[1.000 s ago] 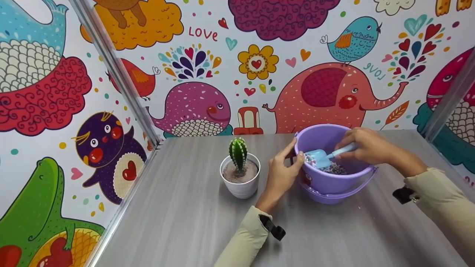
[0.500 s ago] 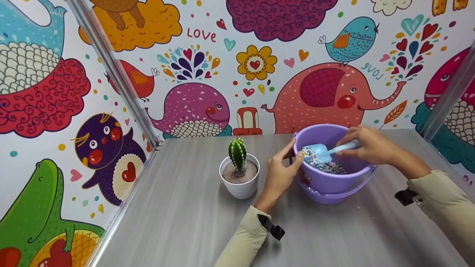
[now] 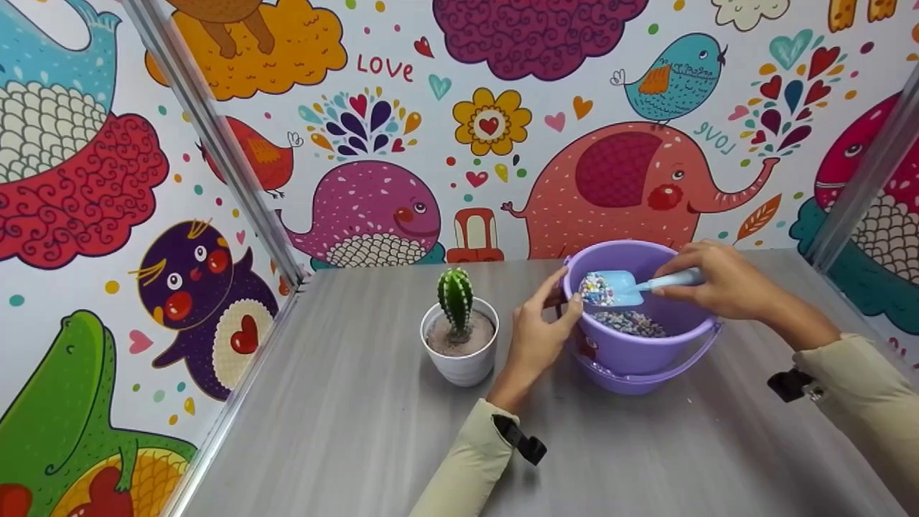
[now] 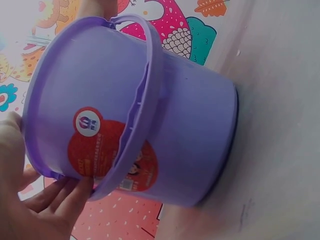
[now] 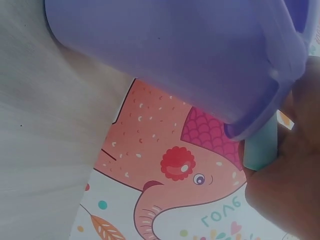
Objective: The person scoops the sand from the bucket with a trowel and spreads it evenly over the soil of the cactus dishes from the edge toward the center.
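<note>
My left hand [image 3: 538, 327] grips the left side of the purple bucket [image 3: 632, 359] at its rim. In the left wrist view, its fingers [image 4: 65, 197] lie against the outer wall beside a red label. My right hand [image 3: 729, 281] pinches the handle of a light blue toy shovel [image 3: 623, 287], its handle end [image 5: 261, 145] showing in the right wrist view. Small multicoloured pebbles [image 3: 594, 289] lie in the shovel's blade, which is held nearly level inside the bucket's mouth. More pebbles [image 3: 632, 324] cover the bucket's bottom.
Left of the bucket stands a white pot [image 3: 461, 368] of sandy soil with a small green cactus [image 3: 455, 301]. The bucket's handle [image 3: 682, 368] hangs down in front. A patterned wall panel [image 3: 373, 215] closes off the back of the grey table [image 3: 344, 402].
The shovel has risen off the pebbles and levelled out, now carrying a load in its blade. My left hand stays at the bucket. The whole view has shifted slightly.
</note>
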Tool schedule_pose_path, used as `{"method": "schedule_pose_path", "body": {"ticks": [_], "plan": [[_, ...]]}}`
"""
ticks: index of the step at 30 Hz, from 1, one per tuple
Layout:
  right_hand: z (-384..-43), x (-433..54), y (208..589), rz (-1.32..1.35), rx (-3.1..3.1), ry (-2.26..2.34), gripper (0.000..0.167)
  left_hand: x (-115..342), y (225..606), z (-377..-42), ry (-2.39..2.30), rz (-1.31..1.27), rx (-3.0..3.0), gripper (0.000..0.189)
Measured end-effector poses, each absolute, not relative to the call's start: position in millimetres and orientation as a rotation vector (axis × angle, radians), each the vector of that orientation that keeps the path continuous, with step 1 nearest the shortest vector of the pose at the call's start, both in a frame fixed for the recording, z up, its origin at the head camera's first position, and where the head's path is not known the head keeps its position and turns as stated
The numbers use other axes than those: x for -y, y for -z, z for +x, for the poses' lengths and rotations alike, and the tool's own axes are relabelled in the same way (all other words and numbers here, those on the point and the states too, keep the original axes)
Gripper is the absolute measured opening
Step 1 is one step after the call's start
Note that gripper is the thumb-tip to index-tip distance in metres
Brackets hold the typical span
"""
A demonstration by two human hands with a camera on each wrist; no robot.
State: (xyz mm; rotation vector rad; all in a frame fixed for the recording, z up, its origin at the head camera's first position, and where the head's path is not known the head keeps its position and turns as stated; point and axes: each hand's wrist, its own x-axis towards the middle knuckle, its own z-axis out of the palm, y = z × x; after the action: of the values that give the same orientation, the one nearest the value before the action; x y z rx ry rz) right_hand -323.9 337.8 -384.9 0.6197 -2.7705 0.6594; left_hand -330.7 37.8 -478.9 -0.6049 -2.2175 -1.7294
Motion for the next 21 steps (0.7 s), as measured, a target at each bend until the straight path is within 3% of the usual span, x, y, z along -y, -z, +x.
{"method": "schedule_pose_path", "body": {"ticks": [9, 17, 21], "plan": [[-323.6, -333.7, 381.4, 0.642, 2.743, -0.688, 0.027, -33.4, 472.1, -333.0, 1.694, -0.601, 2.24, 0.06], [-320.7, -328.8, 373.2, 0.658, 2.728, -0.711, 0.026, -22.2, 458.1, -338.5, 1.56, -0.586, 2.275, 0.073], [-319.6, -324.1, 370.7, 0.655, 2.733, -0.714, 0.027, -13.8, 447.1, -334.4, 1.506, -0.62, 2.244, 0.069]]}}
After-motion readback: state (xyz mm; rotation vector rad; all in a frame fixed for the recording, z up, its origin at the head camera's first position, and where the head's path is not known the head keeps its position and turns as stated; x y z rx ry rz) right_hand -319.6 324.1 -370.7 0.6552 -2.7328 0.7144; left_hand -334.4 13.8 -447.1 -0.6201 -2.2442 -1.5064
